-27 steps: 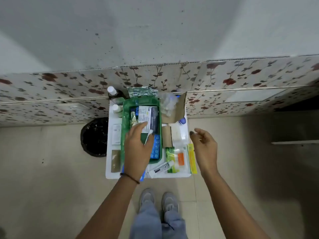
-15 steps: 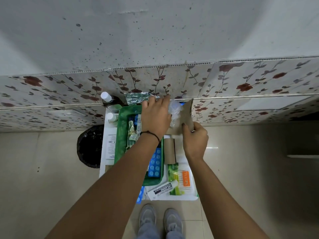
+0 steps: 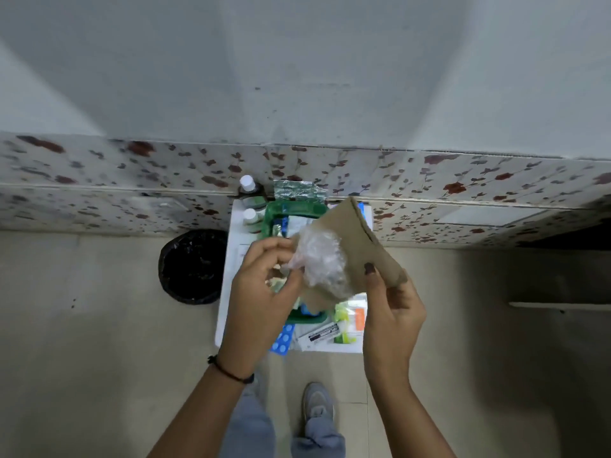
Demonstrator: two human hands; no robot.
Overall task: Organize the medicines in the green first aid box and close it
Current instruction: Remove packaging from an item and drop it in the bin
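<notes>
While the green box (image 3: 271, 214) is sitting open on the white table (image 3: 228, 259), both hands are working above it. Right hand (image 3: 391, 312) is pinching a brown cardboard piece (image 3: 357, 239), thumb on its front face, fingers closed behind. Left hand (image 3: 261, 289) is gripping a crumpled clear plastic bag (image 3: 322, 259) between fingertips, bag touching the cardboard. Medicine packets are lying inside the box. Two white-capped bottles (image 3: 248, 185) are standing just left of the box; a blue blister strip (image 3: 282, 340) is lying near its front edge.
</notes>
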